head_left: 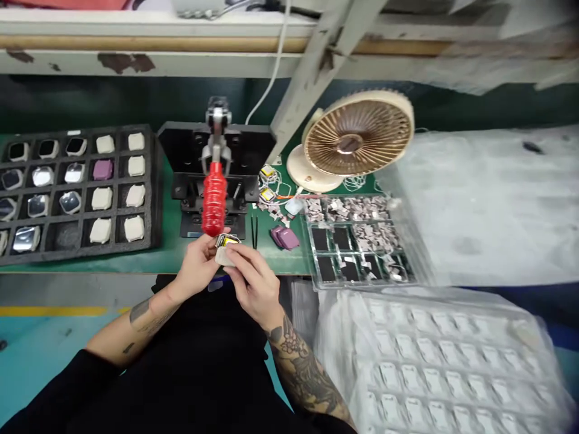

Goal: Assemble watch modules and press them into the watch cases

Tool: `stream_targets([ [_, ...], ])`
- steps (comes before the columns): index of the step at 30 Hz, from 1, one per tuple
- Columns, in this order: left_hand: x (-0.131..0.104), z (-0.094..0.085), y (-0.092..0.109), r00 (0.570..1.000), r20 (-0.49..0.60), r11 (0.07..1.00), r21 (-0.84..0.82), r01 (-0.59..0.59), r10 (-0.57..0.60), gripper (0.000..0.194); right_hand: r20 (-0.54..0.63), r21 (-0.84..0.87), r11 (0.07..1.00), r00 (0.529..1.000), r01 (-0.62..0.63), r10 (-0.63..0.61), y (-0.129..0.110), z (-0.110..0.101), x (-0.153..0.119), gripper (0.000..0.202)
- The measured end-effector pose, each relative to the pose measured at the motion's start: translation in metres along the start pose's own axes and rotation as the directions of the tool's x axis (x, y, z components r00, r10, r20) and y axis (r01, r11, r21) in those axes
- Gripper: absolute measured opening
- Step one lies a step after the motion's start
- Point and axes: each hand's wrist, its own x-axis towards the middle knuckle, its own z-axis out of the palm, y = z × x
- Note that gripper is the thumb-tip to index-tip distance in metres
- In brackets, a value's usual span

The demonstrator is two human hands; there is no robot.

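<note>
A small opened device case (226, 256), white outside with a yellow part and dark bits inside, is held between both hands near the bench's front edge. My left hand (198, 265) grips its left side, the fingertips under the red handle. On its right side, my right hand (256, 283) presses thumb and fingers against the case. Just above the hands stands a black press (217, 199) with a red handle (214, 202). Black tweezers (254, 232) lie to the right of the press, and purple cases (284, 237) rest farther right.
At left is a black foam tray (156, 223) of white, purple and glass-faced cases. A beige fan (357, 135) stands behind a clear parts tray (316, 280). Plastic-wrapped trays (452, 361) fill the lower right. A slanted metal post (316, 72) rises behind the bench.
</note>
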Motion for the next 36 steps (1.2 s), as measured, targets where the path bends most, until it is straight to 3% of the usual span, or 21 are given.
stream_targets([
  [5,-0.004,-0.009,0.007,0.994,0.107,0.990,-0.140,0.008,0.007,0.054,-0.062,-0.096,0.995,0.998,-0.016,0.010,0.015,0.000,0.015,0.049],
  [9,-0.001,-0.012,0.005,0.996,0.073,0.983,-0.181,-0.031,0.045,0.042,-0.014,-0.083,0.996,0.999,-0.031,0.030,0.018,0.008,0.017,0.041],
  [12,0.001,-0.017,0.002,0.993,0.080,0.978,-0.199,-0.065,0.083,0.038,-0.066,-0.011,0.980,0.978,-0.197,0.196,0.016,0.013,0.013,0.041],
  [15,0.003,-0.023,0.001,0.982,0.167,0.984,-0.170,-0.054,0.083,0.050,-0.041,0.139,0.917,0.923,-0.373,0.382,0.018,0.017,0.011,0.029],
  [19,0.003,-0.030,-0.002,0.970,0.198,0.990,-0.054,-0.133,0.141,0.041,-0.008,0.229,0.875,0.898,-0.426,0.439,0.022,0.024,0.011,0.020],
  [23,-0.001,-0.033,-0.007,0.951,0.139,0.939,0.170,-0.299,0.278,0.032,-0.058,0.142,0.921,0.926,-0.363,0.374,0.018,0.031,0.013,0.025],
  [26,-0.006,-0.037,-0.008,0.953,0.084,0.925,0.226,-0.304,0.293,0.030,0.029,0.030,0.953,0.953,-0.302,0.302,0.009,0.026,0.024,0.025],
  [28,-0.009,-0.040,-0.007,0.975,0.047,0.963,0.157,-0.220,0.215,0.036,0.045,-0.076,0.976,0.977,-0.203,0.207,0.003,0.015,0.038,0.023],
  [30,-0.010,-0.043,-0.006,0.996,0.012,0.996,0.015,-0.087,0.087,0.049,-0.114,-0.198,0.977,0.992,-0.074,0.052,0.002,0.002,0.057,0.026],
  [32,-0.010,-0.045,-0.004,0.999,0.001,0.992,-0.123,0.035,-0.035,0.061,-0.289,-0.294,0.955,0.950,0.031,-0.120,0.003,-0.008,0.079,0.045],
  [34,-0.012,-0.046,-0.002,0.993,0.022,0.971,-0.207,0.119,-0.116,0.070,-0.251,-0.332,0.940,0.954,0.073,-0.163,0.004,-0.011,0.104,0.061],
  [36,-0.017,-0.047,0.000,0.985,0.057,0.954,-0.242,0.174,-0.166,0.076,-0.088,-0.316,0.941,0.983,0.124,-0.159,-0.003,-0.009,0.132,0.062],
])
